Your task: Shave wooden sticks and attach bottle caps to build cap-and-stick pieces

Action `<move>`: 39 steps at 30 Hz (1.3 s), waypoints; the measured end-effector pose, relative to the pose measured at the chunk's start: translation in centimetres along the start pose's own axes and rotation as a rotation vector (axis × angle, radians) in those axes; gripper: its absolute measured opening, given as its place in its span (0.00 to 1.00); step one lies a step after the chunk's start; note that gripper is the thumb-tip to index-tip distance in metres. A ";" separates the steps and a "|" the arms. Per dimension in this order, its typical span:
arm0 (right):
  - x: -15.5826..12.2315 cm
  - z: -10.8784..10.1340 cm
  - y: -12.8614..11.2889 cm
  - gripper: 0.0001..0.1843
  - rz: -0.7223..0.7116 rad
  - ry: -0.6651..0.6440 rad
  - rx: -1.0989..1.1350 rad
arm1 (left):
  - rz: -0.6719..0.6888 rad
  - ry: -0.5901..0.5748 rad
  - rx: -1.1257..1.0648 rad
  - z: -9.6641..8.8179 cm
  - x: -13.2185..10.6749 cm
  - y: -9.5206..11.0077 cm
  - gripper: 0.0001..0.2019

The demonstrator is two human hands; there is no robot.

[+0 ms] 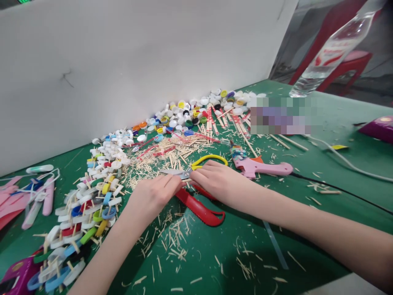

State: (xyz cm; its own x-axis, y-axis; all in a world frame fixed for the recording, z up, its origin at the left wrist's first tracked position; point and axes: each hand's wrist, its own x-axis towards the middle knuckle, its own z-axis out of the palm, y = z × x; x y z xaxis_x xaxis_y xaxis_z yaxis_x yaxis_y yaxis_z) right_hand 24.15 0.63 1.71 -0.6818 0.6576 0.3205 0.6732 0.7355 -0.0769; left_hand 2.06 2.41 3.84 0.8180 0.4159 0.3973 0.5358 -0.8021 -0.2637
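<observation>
My left hand [156,191] is closed with its fingertips pressed together at the blades of the scissors [176,172]. Whatever it pinches is hidden behind the fingers. Across the pivot and handles of the scissors lies my right hand [211,179], fingers curled around them. A yellow handle loop [211,157] shows beyond that hand. Below both hands a red curved tool handle [201,209] rests on the green table, its upper end covered by my left fingers. Wood slivers [153,162] lie heaped behind the hands, and more are scattered in front.
Bottle caps [104,159], many with sticks in them, spread along the left and back. A pink glue gun [264,168] with a black cord lies to the right. Wooden sticks [210,121] and a water bottle [331,53] are behind. White wall [138,53] bounds the back.
</observation>
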 end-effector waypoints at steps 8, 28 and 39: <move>-0.2 -0.2 -0.7 0.10 0.038 0.010 0.026 | -0.050 0.009 0.018 0.3 0.0 0.6 0.09; -0.4 2.4 -1.0 0.16 0.100 0.208 -0.180 | -0.258 0.090 -0.035 1.6 -0.6 2.3 0.11; -0.6 2.6 -1.4 0.17 0.100 0.148 -0.242 | -0.308 0.149 -0.033 3.0 -1.5 3.1 0.10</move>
State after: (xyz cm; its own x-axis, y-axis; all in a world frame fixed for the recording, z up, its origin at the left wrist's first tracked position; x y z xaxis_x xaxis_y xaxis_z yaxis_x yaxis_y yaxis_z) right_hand 22.86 -0.39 -0.85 -0.5719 0.6805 0.4581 0.7954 0.5966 0.1069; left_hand 3.14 0.57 -0.18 0.5780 0.5754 0.5787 0.7438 -0.6632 -0.0834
